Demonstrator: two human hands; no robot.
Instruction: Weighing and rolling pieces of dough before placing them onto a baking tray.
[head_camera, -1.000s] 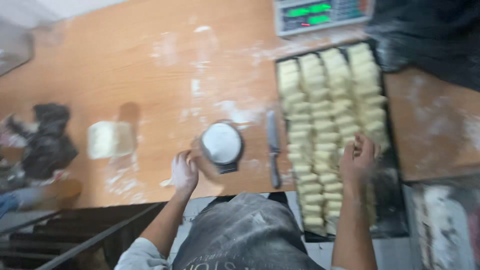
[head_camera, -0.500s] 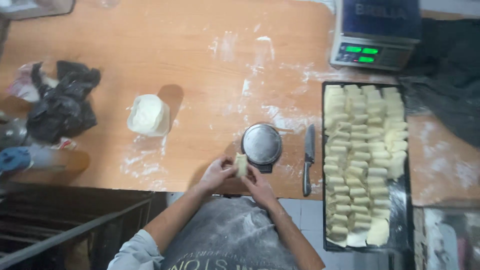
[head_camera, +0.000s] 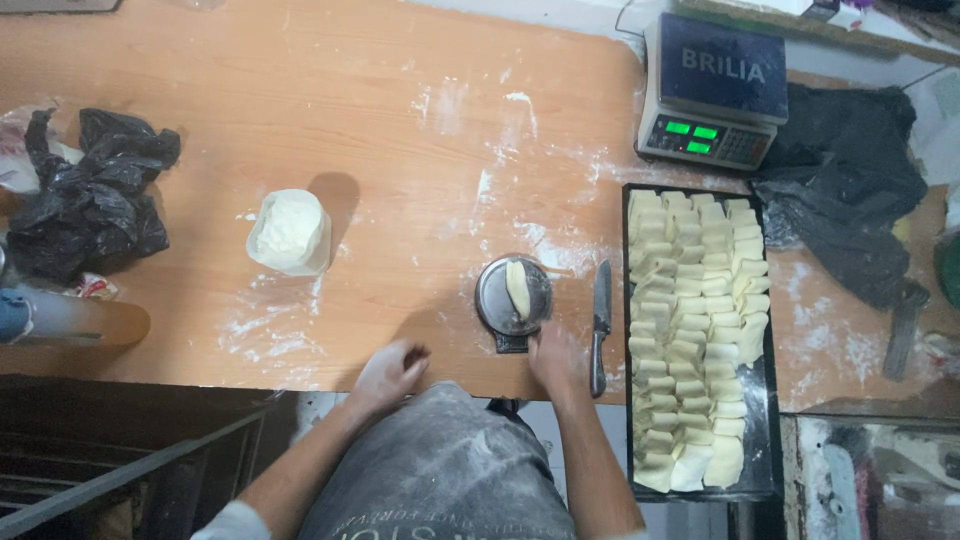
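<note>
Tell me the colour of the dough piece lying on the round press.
Pale cream dough piece, on the dark grey metal press; the head view shows it.

Warm, fairly dim indoor light falls from above on the wooden table (head_camera: 300, 90), and the flour tub (head_camera: 290, 232) throws a soft shadow to its right. The lower left of the frame is dark. Both hands look slightly blurred, and the scale's green display (head_camera: 692, 130) glows brightly.

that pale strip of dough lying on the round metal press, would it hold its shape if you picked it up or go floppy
The pale dough strip probably sags when lifted: it looks soft and thin. It is likely light and a little sticky, hence the flour dusted on the wooden table. It lies flat on the round metal press, so it should not roll.
</note>
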